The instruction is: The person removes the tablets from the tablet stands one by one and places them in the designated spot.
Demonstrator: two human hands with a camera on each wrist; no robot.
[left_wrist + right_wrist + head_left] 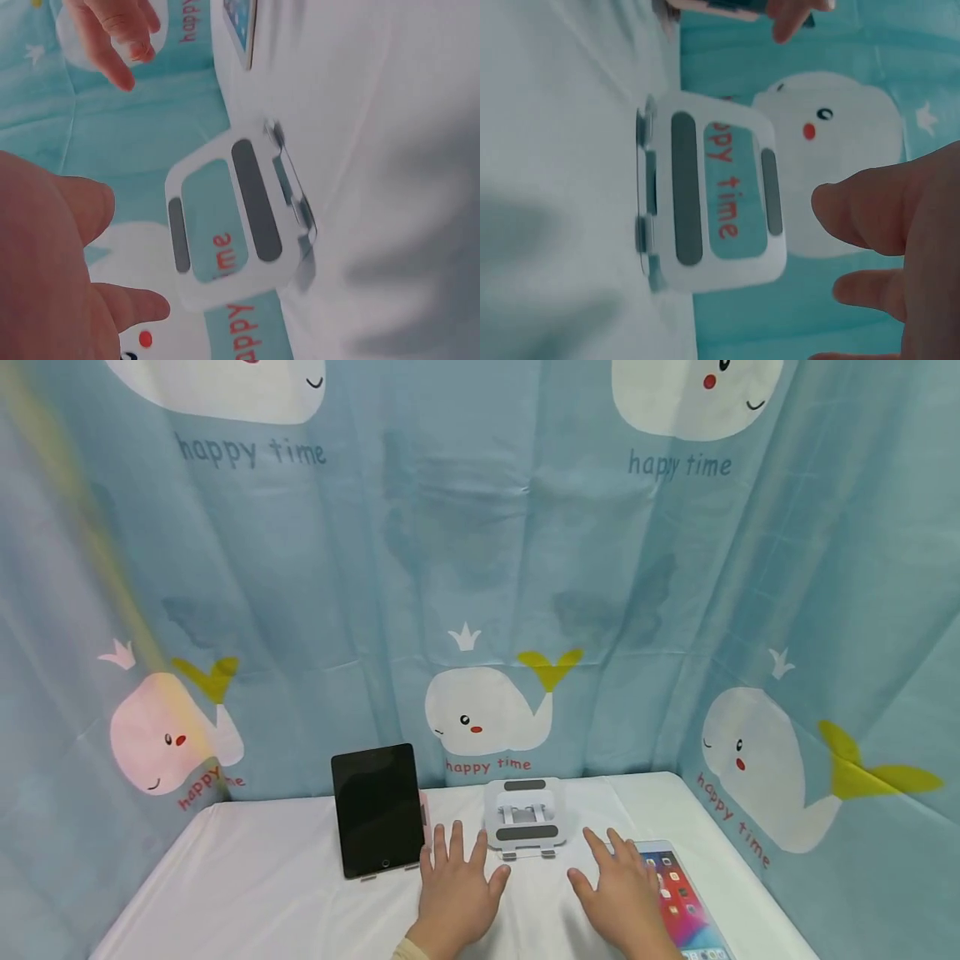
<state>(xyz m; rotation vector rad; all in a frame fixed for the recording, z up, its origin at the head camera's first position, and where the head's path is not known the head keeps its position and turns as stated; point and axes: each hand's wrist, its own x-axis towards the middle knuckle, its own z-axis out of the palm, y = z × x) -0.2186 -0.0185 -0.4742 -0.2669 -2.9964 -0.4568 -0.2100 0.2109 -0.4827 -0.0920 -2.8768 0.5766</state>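
A white tablet stand (528, 832) with dark grey pads stands upright at the back middle of the table, its frame open in the centre. My left hand (459, 893) hovers in front of it to the left, fingers spread and holding nothing. To the stand's front right is my right hand (624, 897), also spread and holding nothing. Partly behind that hand lies a white-edged tablet (678, 897) with its screen lit. Both wrist views show the stand's padded face (256, 199) (688, 187) just beyond the fingers.
Left of the hands, a dark-screened tablet (378, 810) leans upright on a pink stand (425, 818). A white cloth covers the table (247, 877). Blue curtains (480, 552) with whale prints hang behind it and along both sides.
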